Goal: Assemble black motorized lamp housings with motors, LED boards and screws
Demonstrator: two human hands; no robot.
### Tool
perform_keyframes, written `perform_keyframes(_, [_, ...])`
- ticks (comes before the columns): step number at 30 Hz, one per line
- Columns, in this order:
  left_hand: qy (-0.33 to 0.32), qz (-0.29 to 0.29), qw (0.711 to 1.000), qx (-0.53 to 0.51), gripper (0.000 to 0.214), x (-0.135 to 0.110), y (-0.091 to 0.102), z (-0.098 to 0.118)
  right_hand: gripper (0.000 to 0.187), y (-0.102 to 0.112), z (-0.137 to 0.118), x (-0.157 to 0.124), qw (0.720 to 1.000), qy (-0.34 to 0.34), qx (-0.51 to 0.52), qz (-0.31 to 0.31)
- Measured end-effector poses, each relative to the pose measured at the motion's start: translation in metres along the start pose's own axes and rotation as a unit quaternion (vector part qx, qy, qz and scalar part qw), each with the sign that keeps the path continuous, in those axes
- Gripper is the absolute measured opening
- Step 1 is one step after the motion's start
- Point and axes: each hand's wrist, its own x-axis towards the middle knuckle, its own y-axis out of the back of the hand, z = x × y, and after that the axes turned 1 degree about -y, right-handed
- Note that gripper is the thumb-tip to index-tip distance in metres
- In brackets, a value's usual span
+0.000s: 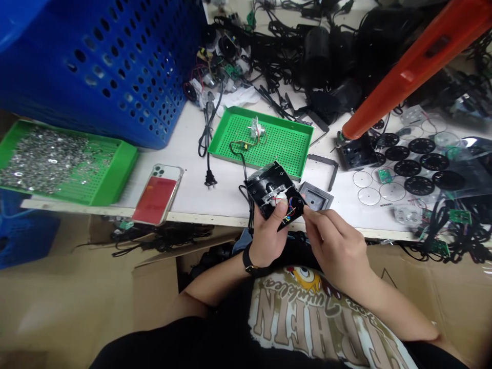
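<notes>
My left hand (269, 236), with a dark watch on its wrist, grips a black plastic housing (265, 179) tilted above the table's front edge. Inside the housing sit a clear plastic part with a white piece, red and blue wires and a small board. The thumb lies across its near side. My right hand (340, 243) is closed, thumb and fingertips pinched at the housing's right corner; anything small between them is hidden. Just behind that corner lies a grey square frame (317, 197). A black power cord (250, 207) hangs beside the housing's left side.
A green tray (225, 136) holds a clear motor assembly. Left are a phone (157, 195), a green tray of screws (119, 179) and a blue crate (154, 123). An orange power screwdriver (403, 77) hangs at right over a black housing (359, 154), near several black discs (421, 185).
</notes>
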Motion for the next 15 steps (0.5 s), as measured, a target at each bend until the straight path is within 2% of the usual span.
perform_keyframes(4, [-0.046,0.01,0.998,0.037,0.076,-0.004,0.003,-0.005,0.015,0.002,-0.008,0.006,0.992,-0.055,0.109,0.028])
perform_keyframes(8, [-0.102,0.009,0.992,0.067,0.072,-0.007,0.007,-0.015,0.015,-0.002,-0.011,0.006,0.975,-0.101,0.191,0.057])
perform_keyframes(12, [-0.09,0.005,0.994,0.053,0.074,-0.005,0.004,-0.013,0.016,-0.008,-0.009,0.002,0.965,-0.127,0.224,0.057])
perform_keyframes(15, [-0.051,0.001,0.998,0.022,0.079,-0.003,-0.001,-0.005,0.016,-0.01,-0.006,0.001,0.957,-0.14,0.247,0.06])
